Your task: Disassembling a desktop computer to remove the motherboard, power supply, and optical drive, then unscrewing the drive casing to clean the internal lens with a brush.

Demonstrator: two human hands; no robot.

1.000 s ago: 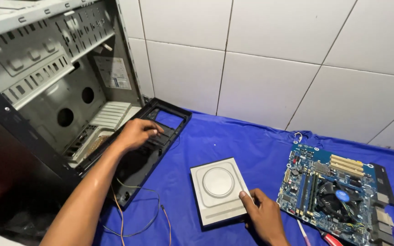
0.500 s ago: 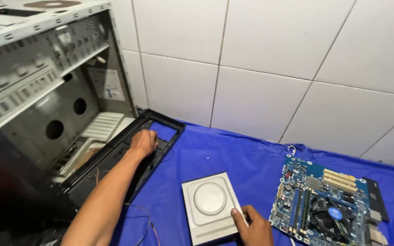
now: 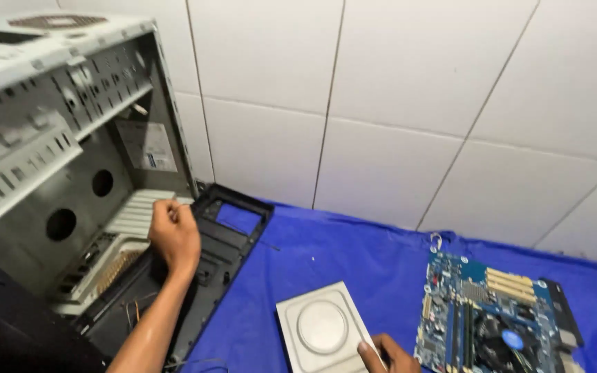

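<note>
The left hand (image 3: 174, 236) is being held half curled at the open front of the grey computer case (image 3: 50, 159), fingertips pinched on something too small to identify, above the black front panel (image 3: 233, 235). The right hand (image 3: 388, 354) is being pressed, fingers bent, against the near corner of the grey optical drive (image 3: 319, 328), which is lying flat on the blue-covered tabletop (image 3: 354, 259) beside the blue motherboard (image 3: 492, 321).

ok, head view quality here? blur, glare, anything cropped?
Head view: even, soft light, no hard shadows; faint sheen on the white wall tiles. Slight motion blur on the grey computer case at left. The left hand is fairly sharp; the right hand is cut by the bottom edge, on the pale drive. The motherboard is cropped too.
</note>
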